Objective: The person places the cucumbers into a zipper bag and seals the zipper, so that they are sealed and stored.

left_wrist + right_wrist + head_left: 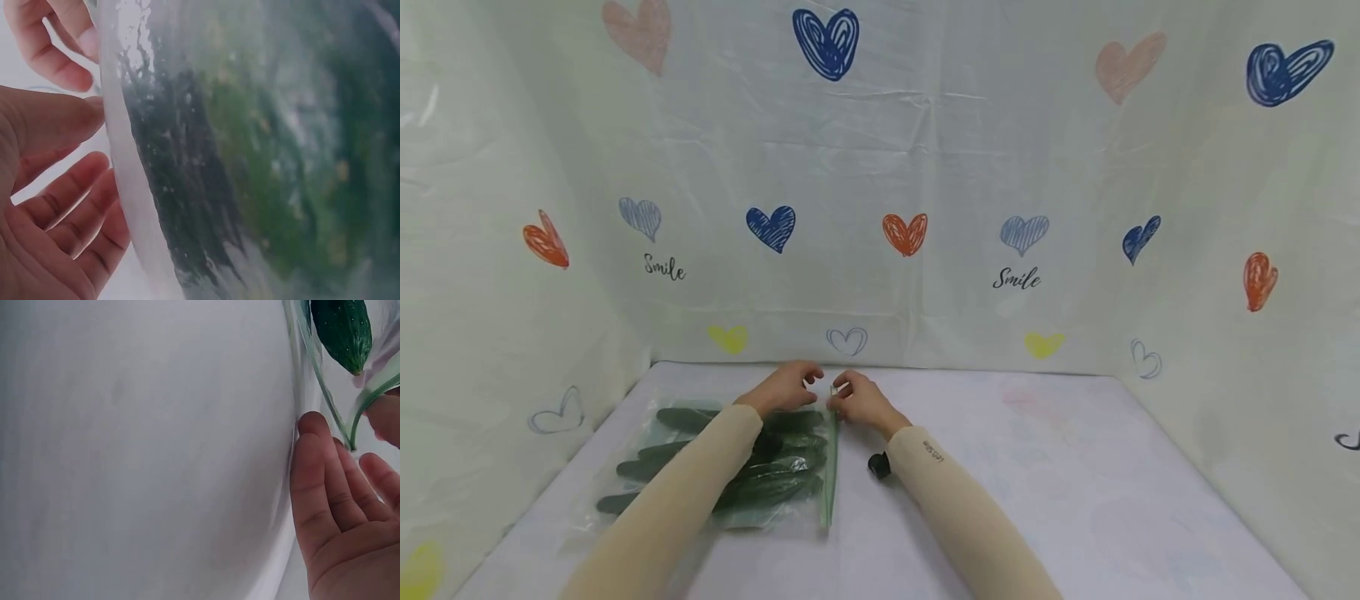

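Several dark green cucumbers point(775, 492) lie side by side inside a clear plastic zip bag point(737, 523), whose green-edged mouth point(830, 492) faces right. My left hand point(786, 387) is above the bag's far right corner, fingers loosely bent and apart. Just right of the green edge's far end is my right hand point(861, 402). In the right wrist view its fingers point(312, 481) are nearly straight beside the two green lips point(351, 434), which part in a V near a cucumber tip point(347, 334). In the left wrist view my thumb point(62, 119) reaches the bag's edge.
The bag rests on a white-covered table point(1037, 483). A white curtain point(880, 167) printed with hearts and "Smile" hangs behind and along both sides. A small black object point(878, 465) sits against the right wrist.
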Demonstrator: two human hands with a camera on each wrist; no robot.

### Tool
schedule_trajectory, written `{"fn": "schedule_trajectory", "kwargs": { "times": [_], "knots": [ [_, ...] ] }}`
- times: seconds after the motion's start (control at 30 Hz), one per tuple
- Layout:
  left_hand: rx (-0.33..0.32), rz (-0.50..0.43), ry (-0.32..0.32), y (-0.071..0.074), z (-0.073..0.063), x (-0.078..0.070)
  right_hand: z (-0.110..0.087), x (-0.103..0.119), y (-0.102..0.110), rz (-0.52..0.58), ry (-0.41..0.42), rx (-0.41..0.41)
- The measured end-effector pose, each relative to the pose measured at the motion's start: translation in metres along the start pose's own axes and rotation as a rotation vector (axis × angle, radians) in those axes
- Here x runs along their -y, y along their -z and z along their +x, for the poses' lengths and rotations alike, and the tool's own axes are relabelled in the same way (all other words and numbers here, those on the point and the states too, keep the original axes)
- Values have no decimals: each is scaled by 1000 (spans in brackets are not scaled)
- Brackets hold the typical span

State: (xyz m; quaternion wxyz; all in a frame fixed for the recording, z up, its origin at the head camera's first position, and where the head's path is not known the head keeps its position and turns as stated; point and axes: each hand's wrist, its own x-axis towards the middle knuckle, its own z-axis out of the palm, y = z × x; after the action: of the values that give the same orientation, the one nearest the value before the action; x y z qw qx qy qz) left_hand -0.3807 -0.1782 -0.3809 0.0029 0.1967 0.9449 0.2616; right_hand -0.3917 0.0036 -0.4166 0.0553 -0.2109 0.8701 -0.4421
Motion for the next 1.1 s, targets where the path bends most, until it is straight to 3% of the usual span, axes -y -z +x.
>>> {"fn": "schedule_trajectory", "kwargs": {
  "times": [0.3, 0.53, 1.1],
  "knots": [
    [8, -56, 44, 0, 9, -1, 3, 4, -2, -5, 62, -71],
    [5, -178, -7, -5, 12, 3, 3, 2, -5, 120, 70, -85],
    [-85, -318, -64, -2, 5, -2, -2, 6, -5, 132, 101, -115]
  ]
}}
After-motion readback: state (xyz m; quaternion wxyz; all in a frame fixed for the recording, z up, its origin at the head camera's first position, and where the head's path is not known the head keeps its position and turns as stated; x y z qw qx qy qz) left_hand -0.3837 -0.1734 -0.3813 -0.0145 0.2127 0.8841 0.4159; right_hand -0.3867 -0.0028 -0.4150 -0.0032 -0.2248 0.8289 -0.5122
